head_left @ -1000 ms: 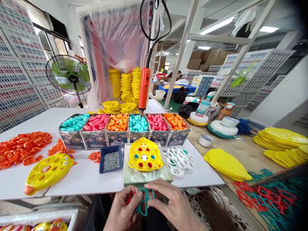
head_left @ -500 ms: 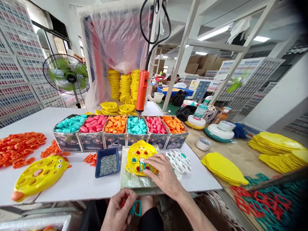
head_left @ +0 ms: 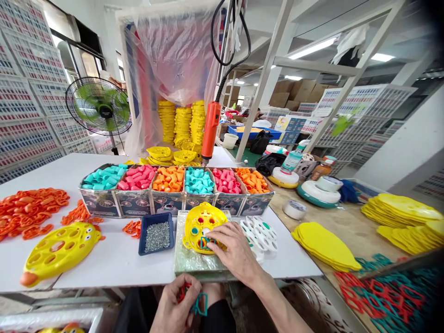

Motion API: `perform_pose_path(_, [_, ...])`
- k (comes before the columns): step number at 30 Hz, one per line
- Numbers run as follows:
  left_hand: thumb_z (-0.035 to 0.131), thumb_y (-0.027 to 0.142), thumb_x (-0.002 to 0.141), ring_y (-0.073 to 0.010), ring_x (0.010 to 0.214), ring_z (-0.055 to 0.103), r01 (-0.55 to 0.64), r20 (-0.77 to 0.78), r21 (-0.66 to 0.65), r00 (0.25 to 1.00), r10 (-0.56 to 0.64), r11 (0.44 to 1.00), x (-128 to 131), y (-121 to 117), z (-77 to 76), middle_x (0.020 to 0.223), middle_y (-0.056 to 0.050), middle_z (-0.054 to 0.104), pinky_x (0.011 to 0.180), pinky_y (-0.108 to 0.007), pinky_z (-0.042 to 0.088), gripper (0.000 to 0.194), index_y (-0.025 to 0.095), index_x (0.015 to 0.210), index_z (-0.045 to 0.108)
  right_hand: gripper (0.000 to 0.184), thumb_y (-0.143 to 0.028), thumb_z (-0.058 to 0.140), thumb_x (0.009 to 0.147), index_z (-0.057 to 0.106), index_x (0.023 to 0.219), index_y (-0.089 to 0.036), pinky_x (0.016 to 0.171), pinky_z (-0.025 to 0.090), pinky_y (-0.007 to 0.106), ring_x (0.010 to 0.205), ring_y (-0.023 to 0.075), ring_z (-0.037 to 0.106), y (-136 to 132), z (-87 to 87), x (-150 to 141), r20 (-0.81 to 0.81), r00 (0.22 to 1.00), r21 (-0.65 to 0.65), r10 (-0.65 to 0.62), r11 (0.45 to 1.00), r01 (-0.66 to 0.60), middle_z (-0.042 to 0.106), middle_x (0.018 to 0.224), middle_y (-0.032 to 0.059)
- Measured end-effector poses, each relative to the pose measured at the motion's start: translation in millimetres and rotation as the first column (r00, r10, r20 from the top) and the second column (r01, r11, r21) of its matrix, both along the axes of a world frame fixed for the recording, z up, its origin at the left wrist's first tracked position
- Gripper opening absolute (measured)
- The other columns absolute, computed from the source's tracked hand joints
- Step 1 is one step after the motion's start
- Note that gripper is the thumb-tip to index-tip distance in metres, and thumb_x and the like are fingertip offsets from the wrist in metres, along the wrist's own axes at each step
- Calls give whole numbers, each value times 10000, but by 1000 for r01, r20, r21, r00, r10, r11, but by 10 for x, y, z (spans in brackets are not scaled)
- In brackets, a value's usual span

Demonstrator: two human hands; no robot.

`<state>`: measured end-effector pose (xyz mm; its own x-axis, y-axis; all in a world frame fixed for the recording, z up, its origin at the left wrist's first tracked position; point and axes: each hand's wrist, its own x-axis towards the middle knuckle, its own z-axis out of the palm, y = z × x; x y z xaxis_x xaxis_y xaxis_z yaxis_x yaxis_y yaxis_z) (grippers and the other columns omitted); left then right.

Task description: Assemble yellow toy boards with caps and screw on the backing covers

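A yellow plastic toy shell [head_left: 199, 212], round holes in it showing red and teal inserts, lies hollow side up on a plastic-wrapped block [head_left: 187, 264]. Over its lower right part is my right hand [head_left: 239, 256], thumb and fingertips closed on a small teal plastic frame piece [head_left: 202, 242] inside the shell. The fingers partly hide that piece. Below the table edge, my left hand [head_left: 175, 303] is closed around small plastic frame pieces: a teal frame [head_left: 205, 306] sticks out to the right and a red frame [head_left: 183, 291] shows between the fingers.
An orange electric screwdriver [head_left: 211, 129] hangs above bins [head_left: 135, 203] of colored plastic tubes. A blue tray [head_left: 169, 236] of screws stands left of the block, white oval-holed parts [head_left: 260, 231] right. A duck-like yellow shell [head_left: 62, 249] lies left; yellow sheets [head_left: 322, 245] lie right.
The view has shifted slightly. My right hand stays at the shell, its teal piece tilted a little differently. The teal frame in my left hand has turned slightly.
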<state>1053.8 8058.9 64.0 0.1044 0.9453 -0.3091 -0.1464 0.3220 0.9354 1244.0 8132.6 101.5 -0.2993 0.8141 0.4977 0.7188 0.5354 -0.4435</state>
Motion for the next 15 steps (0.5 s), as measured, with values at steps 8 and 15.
perform_pose_path(8, [755,695,689,-18,357,228,30,-17,4,999,-30,1000,25,-29,-27,485,84,457,339,-152,163,540,179,679,597,202,-201,658,932,747,1103,-259,980,402,416,1051,233,606,35,192,1,141,988,-139,68,989,-48,729,1099,34])
perform_pose_path(15, [758,677,701,-30,399,256,41,-7,29,999,-41,999,52,-44,-123,517,71,447,347,-158,168,528,173,666,606,217,-200,615,958,750,1109,-278,969,391,400,1018,219,623,48,264,-10,206,974,-172,92,984,-57,734,1070,25])
